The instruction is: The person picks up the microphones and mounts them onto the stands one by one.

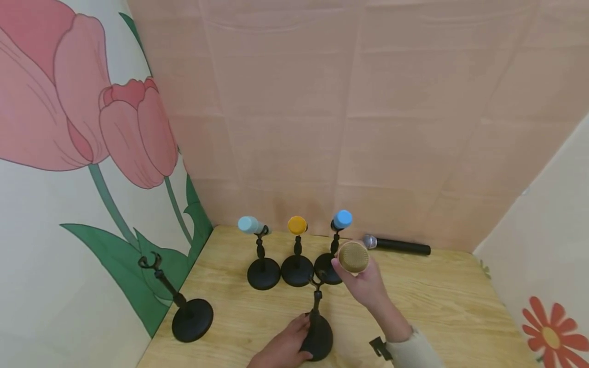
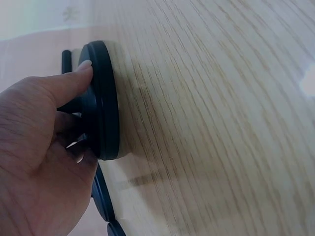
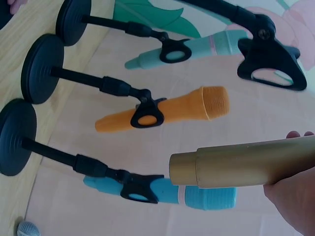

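Observation:
My left hand (image 1: 285, 343) grips the round black base of a microphone stand (image 1: 320, 340) near the table's front, thumb on the base's upper face in the left wrist view. An unfilled clip tops this stand. Up and to the right of it, my right hand (image 1: 369, 287) holds a gold microphone (image 1: 353, 257), its mesh head facing the head camera. The right wrist view shows the gold microphone's tail end (image 3: 184, 169) apart from the clip (image 3: 273, 61) of the gripped stand.
Behind, three stands carry a pale teal microphone (image 1: 249, 225), an orange one (image 1: 297, 225) and a blue one (image 1: 342, 219). A black microphone (image 1: 402, 246) lies at the back right. Another stand (image 1: 192, 320) with an unfilled clip is at the left. Walls border the wooden table (image 1: 442, 306).

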A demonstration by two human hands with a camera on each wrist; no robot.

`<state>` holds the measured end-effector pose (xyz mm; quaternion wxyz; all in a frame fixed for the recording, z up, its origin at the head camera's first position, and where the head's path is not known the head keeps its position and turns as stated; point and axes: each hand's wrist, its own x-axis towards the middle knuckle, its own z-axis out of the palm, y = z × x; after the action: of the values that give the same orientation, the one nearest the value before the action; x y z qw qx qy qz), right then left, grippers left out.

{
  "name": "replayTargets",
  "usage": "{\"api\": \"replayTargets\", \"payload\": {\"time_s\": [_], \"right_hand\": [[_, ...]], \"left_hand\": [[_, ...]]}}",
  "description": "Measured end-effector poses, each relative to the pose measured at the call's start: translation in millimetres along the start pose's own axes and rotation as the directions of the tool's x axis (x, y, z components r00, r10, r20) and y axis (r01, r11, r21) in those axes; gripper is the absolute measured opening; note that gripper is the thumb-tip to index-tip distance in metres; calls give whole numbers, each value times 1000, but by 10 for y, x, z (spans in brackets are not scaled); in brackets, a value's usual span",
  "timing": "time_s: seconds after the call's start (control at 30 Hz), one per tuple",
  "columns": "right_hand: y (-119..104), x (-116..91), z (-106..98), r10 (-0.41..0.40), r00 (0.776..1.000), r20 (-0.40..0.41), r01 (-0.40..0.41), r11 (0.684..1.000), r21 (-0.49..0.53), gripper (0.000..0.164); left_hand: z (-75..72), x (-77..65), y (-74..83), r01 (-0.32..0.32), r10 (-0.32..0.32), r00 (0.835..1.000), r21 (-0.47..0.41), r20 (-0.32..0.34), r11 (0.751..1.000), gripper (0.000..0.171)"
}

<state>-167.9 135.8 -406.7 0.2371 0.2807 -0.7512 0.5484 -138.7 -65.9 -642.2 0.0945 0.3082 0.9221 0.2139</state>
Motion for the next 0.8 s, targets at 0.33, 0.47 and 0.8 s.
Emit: {"api": "replayTargets", "payload": {"time_s": [0.33, 0.47, 0.8], "right_hand": [[-30, -23, 95, 35, 999, 26, -36, 999, 23, 27], [-38, -34, 125, 53, 998, 46, -54, 998, 30, 29], [-4, -59, 204, 40, 999, 36, -41, 999, 19, 33]], "left_hand": [[5, 50, 68, -77, 77, 996, 12, -39, 997, 63], [14, 65, 89, -83, 83, 996, 2, -43, 997, 65], [-3, 50, 126, -98, 100, 993, 32, -56, 995, 66]]}}
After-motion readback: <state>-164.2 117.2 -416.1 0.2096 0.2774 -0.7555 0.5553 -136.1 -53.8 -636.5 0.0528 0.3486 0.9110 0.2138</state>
